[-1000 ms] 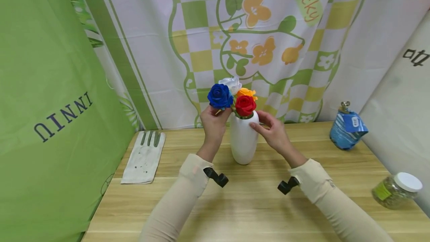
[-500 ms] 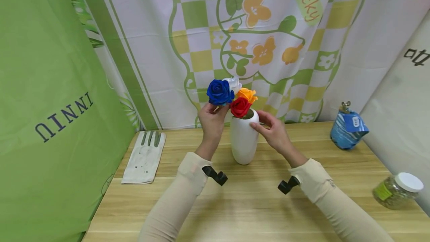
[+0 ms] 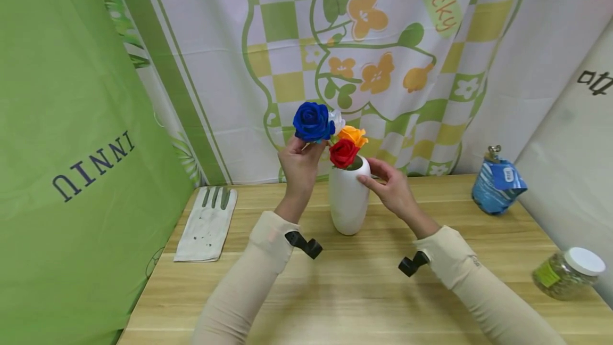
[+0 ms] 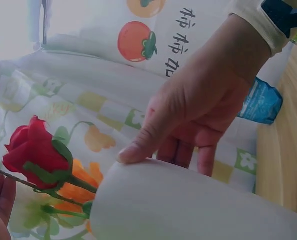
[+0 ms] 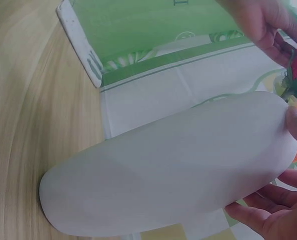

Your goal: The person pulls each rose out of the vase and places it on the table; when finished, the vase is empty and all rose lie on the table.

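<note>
My left hand [image 3: 299,169] pinches the stem of a blue rose [image 3: 312,121] just under its bloom, left of the white vase [image 3: 348,204]. In the left wrist view a stem [image 4: 23,186] runs from that hand toward the vase mouth. My right hand [image 3: 391,189] holds the upright vase near its rim, thumb on the near side, fingers behind. A red rose [image 3: 343,153] leans left over the rim, with an orange rose [image 3: 353,135] behind it. Partly hidden behind the blue bloom is a white rose [image 3: 337,120]; its stem is hidden.
A white work glove [image 3: 206,228] lies flat at the left of the wooden table [image 3: 354,297]. At the right stand a blue pouch [image 3: 497,188] and a clear jar with a white lid [image 3: 567,274]. A patterned curtain [image 3: 215,95] hangs behind the vase.
My left hand has risen and moved slightly left with the blue rose. The red rose has tilted left, baring more of the vase mouth. My right hand stays on the vase.
</note>
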A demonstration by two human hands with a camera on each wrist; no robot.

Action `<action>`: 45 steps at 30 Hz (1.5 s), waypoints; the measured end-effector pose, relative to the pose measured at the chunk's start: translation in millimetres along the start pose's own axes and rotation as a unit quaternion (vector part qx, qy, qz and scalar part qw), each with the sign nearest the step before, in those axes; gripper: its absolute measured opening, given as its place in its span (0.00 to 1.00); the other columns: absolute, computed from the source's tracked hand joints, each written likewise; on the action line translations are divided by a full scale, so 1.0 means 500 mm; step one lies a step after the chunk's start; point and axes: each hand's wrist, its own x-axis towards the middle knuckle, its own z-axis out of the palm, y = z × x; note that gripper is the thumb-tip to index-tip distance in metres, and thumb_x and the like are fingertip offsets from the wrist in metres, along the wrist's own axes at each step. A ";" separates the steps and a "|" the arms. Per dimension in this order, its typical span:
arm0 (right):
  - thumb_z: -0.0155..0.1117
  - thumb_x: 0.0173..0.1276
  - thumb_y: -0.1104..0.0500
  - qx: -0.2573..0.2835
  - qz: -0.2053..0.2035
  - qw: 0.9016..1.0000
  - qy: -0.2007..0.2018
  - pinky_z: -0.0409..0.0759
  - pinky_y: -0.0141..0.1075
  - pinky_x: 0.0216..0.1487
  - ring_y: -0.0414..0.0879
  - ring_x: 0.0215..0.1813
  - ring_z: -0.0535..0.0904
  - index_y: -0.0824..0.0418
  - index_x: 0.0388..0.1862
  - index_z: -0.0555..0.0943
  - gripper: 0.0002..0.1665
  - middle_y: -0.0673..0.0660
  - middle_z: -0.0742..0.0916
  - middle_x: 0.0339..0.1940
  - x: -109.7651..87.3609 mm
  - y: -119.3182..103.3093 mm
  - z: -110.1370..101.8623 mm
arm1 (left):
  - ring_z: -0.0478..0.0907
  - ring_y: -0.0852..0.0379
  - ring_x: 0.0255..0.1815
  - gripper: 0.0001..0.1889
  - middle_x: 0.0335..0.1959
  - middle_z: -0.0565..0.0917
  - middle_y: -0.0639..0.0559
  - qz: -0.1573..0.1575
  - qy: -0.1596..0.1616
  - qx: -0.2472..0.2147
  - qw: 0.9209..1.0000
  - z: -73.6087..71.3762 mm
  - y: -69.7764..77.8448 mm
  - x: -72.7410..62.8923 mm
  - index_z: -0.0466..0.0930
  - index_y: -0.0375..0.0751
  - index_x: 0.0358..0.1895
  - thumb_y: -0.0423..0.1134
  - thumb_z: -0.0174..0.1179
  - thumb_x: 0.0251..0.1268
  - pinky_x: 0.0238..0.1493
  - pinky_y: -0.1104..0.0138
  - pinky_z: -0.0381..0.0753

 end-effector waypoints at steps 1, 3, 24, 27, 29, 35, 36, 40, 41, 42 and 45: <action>0.68 0.69 0.55 -0.001 0.000 1.000 0.000 0.82 0.46 0.63 0.60 0.67 0.78 0.66 0.70 0.72 0.33 0.67 0.81 0.66 0.000 0.000 0.000 | 0.84 0.66 0.32 0.13 0.31 0.87 0.70 0.003 -0.002 -0.006 1.000 0.001 0.003 0.002 0.80 0.13 0.40 0.17 0.68 0.51 0.42 0.72 0.88; 0.68 0.69 0.55 -0.001 0.001 1.000 0.000 0.82 0.46 0.62 0.60 0.67 0.78 0.66 0.69 0.72 0.33 0.68 0.81 0.66 0.000 0.000 0.000 | 0.85 0.66 0.34 0.14 0.33 0.88 0.70 0.011 -0.005 -0.019 1.000 0.002 0.010 0.005 0.80 0.12 0.42 0.18 0.68 0.51 0.44 0.71 0.88; 0.69 0.68 0.57 -0.005 -0.014 1.000 0.012 0.82 0.24 0.54 0.60 0.66 0.79 0.67 0.68 0.73 0.32 0.69 0.82 0.64 0.003 0.009 0.000 | 0.86 0.63 0.34 0.09 0.34 0.90 0.57 0.092 0.007 -0.085 0.992 0.003 0.079 0.034 0.88 0.31 0.34 0.17 0.68 0.51 0.43 0.70 0.87; 0.70 0.68 0.56 -0.008 -0.013 1.000 0.011 0.83 0.26 0.55 0.60 0.66 0.79 0.66 0.68 0.73 0.33 0.68 0.82 0.64 0.004 0.011 0.000 | 0.86 0.63 0.35 0.08 0.35 0.88 0.57 0.097 0.005 -0.087 0.991 0.005 0.088 0.042 0.87 0.26 0.35 0.17 0.69 0.51 0.44 0.70 0.88; 0.70 0.68 0.55 -0.008 -0.010 1.000 0.009 0.84 0.32 0.57 0.59 0.66 0.79 0.66 0.68 0.73 0.33 0.67 0.82 0.64 0.004 0.011 0.000 | 0.85 0.63 0.35 0.08 0.36 0.88 0.58 0.100 0.001 -0.084 0.991 0.008 0.094 0.050 0.83 0.18 0.37 0.16 0.68 0.51 0.43 0.70 0.88; 0.70 0.68 0.55 -0.008 -0.005 1.000 0.005 0.83 0.43 0.60 0.59 0.66 0.79 0.66 0.69 0.73 0.34 0.67 0.82 0.65 0.004 0.011 0.003 | 0.84 0.63 0.34 0.11 0.35 0.88 0.61 0.128 -0.013 -0.050 0.990 0.017 0.117 0.088 0.80 0.15 0.40 0.17 0.66 0.53 0.42 0.70 0.87; 0.69 0.68 0.55 -0.008 -0.005 1.000 0.005 0.83 0.43 0.61 0.59 0.66 0.79 0.66 0.69 0.73 0.34 0.68 0.82 0.65 0.003 0.011 0.003 | 0.83 0.64 0.35 0.11 0.35 0.88 0.61 0.133 -0.013 -0.045 0.990 0.019 0.122 0.095 0.81 0.16 0.40 0.17 0.66 0.53 0.41 0.70 0.87; 0.69 0.68 0.55 -0.005 -0.004 1.000 0.005 0.82 0.45 0.62 0.60 0.67 0.79 0.66 0.69 0.72 0.34 0.68 0.81 0.65 0.003 0.011 0.002 | 0.81 0.62 0.33 0.11 0.32 0.88 0.59 0.135 -0.024 -0.059 0.989 0.028 0.142 0.120 0.80 0.15 0.41 0.17 0.66 0.54 0.38 0.71 0.86; 0.69 0.69 0.55 -0.005 -0.003 1.000 0.005 0.82 0.45 0.62 0.60 0.67 0.78 0.66 0.69 0.72 0.34 0.68 0.81 0.65 0.003 0.010 0.001 | 0.81 0.61 0.32 0.11 0.31 0.87 0.59 0.132 -0.025 -0.061 0.989 0.030 0.148 0.125 0.79 0.15 0.41 0.17 0.65 0.55 0.38 0.71 0.86; 0.69 0.69 0.55 -0.006 -0.003 1.000 0.005 0.82 0.45 0.63 0.60 0.67 0.78 0.66 0.69 0.72 0.34 0.68 0.81 0.65 0.003 0.009 0.001 | 0.80 0.61 0.32 0.12 0.31 0.87 0.60 0.128 -0.028 -0.062 0.989 0.032 0.153 0.130 0.78 0.13 0.42 0.17 0.65 0.55 0.37 0.71 0.85; 0.69 0.69 0.55 -0.007 -0.004 1.000 0.005 0.81 0.48 0.64 0.59 0.67 0.79 0.66 0.69 0.72 0.33 0.68 0.82 0.65 0.004 0.007 0.000 | 0.79 0.59 0.30 0.12 0.30 0.86 0.60 0.118 -0.030 -0.062 0.991 0.038 0.166 0.142 0.77 0.13 0.43 0.18 0.65 0.57 0.36 0.71 0.85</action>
